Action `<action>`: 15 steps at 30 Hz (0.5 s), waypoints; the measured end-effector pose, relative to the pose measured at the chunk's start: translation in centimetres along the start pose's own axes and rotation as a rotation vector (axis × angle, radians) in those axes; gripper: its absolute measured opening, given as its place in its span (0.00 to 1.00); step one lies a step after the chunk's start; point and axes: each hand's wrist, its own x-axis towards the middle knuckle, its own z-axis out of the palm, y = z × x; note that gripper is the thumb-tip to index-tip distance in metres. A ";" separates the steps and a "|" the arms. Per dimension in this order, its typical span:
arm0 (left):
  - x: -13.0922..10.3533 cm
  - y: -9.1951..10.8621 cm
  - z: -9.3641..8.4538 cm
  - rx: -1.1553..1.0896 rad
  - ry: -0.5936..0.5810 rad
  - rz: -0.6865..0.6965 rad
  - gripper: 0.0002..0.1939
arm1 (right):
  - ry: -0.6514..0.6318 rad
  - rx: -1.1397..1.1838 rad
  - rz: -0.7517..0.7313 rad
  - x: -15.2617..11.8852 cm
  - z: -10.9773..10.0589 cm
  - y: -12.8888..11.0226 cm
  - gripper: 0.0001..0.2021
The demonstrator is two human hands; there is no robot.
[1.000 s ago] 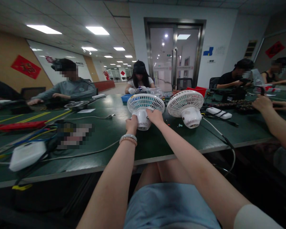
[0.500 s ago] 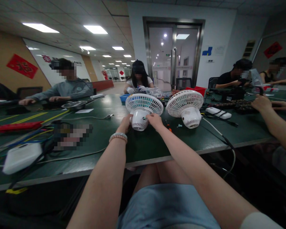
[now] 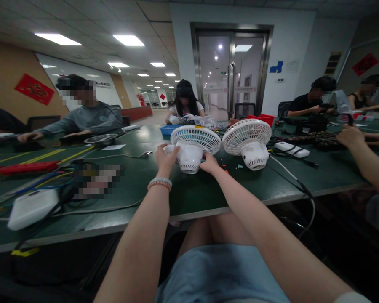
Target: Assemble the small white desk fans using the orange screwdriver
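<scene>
A white fan head (image 3: 191, 158) with a round grille stands on the green table between my hands, its motor housing toward me. My left hand (image 3: 166, 159) holds the left side of the housing, with thumb and fingers around a white part there. My right hand (image 3: 210, 163) grips the right side of the housing, its fingertips partly hidden. A second white fan head (image 3: 255, 155) sits just to the right, untouched, with a cable running from it. Small orange (image 3: 225, 169) and pale green (image 3: 239, 167) pieces lie between the fans.
A blue bin (image 3: 168, 130) and a red bin (image 3: 265, 120) are behind the fans. White power strips (image 3: 291, 149), cables and a white box (image 3: 34, 209) lie on the green table (image 3: 189, 206). Several people sit around it; a person's hand (image 3: 350, 136) is at right.
The held fan's housing has turned, and its side hole no longer shows. My left hand has moved up its side, and my right hand has shifted slightly down.
</scene>
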 end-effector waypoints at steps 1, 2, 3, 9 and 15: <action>-0.1 0.3 -0.1 0.024 0.023 0.020 0.25 | 0.002 -0.042 -0.023 -0.2 -0.1 -0.1 0.24; -0.3 0.5 -0.2 0.049 0.046 0.044 0.26 | -0.001 -0.080 -0.033 -0.4 -0.1 -0.2 0.24; -0.4 0.8 -0.4 0.075 0.067 0.072 0.26 | -0.007 -0.111 -0.031 -0.5 -0.1 -0.3 0.25; -2.0 3.1 -1.3 0.149 0.126 0.232 0.28 | -0.060 -0.165 -0.062 -0.8 0.6 -0.2 0.27; -3.9 5.6 -1.7 0.176 0.155 0.264 0.30 | -0.120 -0.153 -0.123 -0.9 0.7 0.1 0.27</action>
